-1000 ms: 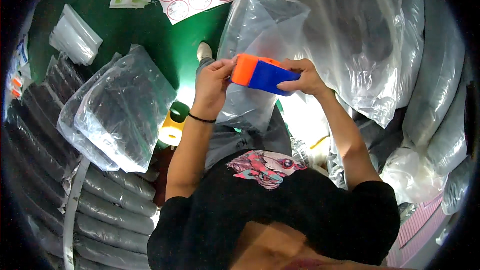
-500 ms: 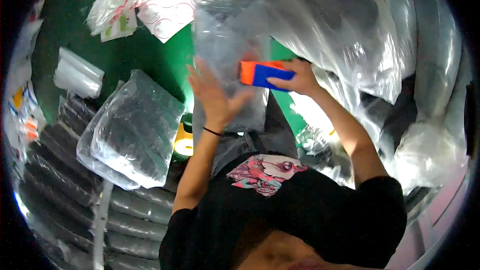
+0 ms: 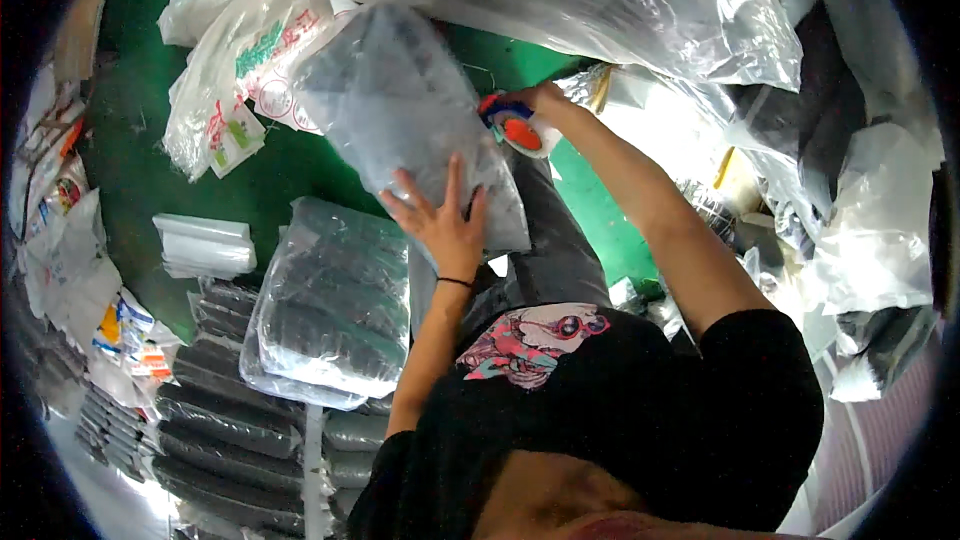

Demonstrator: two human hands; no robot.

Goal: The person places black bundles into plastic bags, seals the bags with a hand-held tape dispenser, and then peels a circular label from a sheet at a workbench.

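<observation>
A clear plastic bag [image 3: 385, 90] with something greyish inside lies slanted over my thigh. My left hand [image 3: 443, 228] rests on its lower part, fingers spread and pressed flat. To the right of the bag, my right hand [image 3: 543, 102] grips a blue and orange tape dispenser [image 3: 520, 130], whose round roll shows from the side. The dispenser is close against the bag's right edge; whether it touches the plastic I cannot tell.
On the left sits a dark pack in clear plastic [image 3: 330, 295], beside a small folded plastic bundle [image 3: 205, 245] and rows of dark wrapped packs [image 3: 225, 450]. Printed plastic bags [image 3: 240, 70] lie at the far left. A large plastic sheet [image 3: 600, 0] spreads across the far side.
The bag has turned, its far end swinging left. My right hand has moved left and farther away, tilting the dispenser. My left hand has come down flat on the bag; the view has shifted.
</observation>
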